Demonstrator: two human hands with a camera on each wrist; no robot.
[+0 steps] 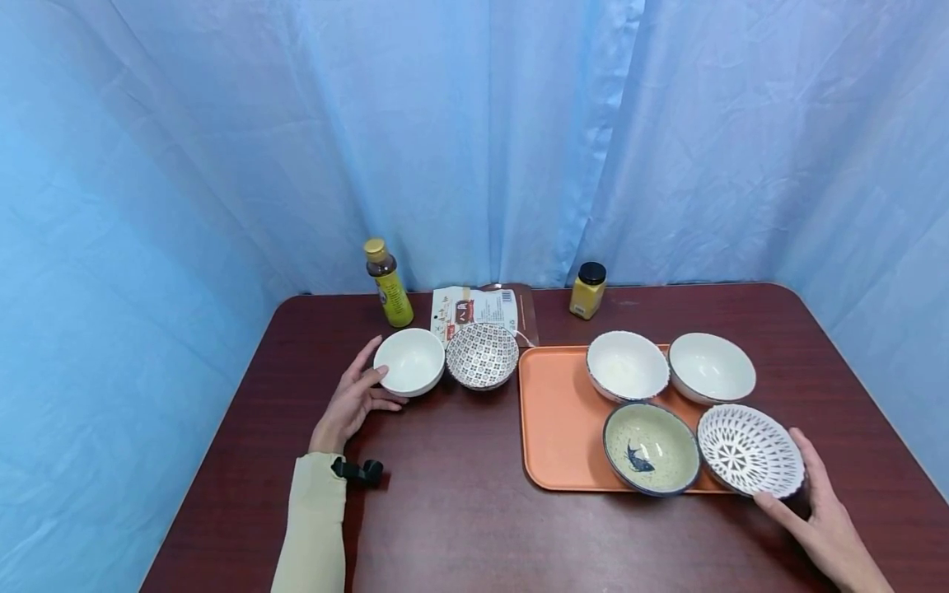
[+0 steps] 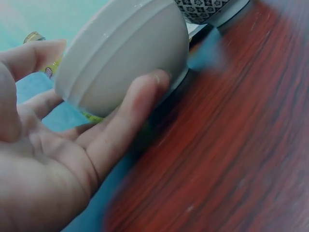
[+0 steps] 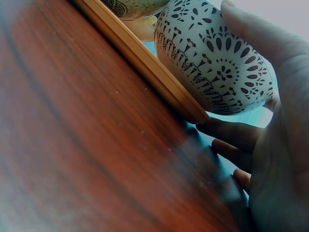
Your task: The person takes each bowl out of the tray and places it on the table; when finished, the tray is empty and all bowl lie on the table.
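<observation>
At the left of the table my left hand holds a plain white bowl, thumb at the rim and fingers round its side. In the left wrist view a fingertip lies against the lower wall of that white bowl. At the tray's right front corner my right hand holds a white bowl with a dark petal pattern, thumb at the near rim. The right wrist view shows the other fingers low beside this patterned bowl and the tray corner.
An orange tray bears the patterned bowl, a green-glazed bowl and two white bowls. Beside the left bowl stands a small patterned bowl. Behind are a yellow-labelled bottle, a food packet and a black-lidded jar.
</observation>
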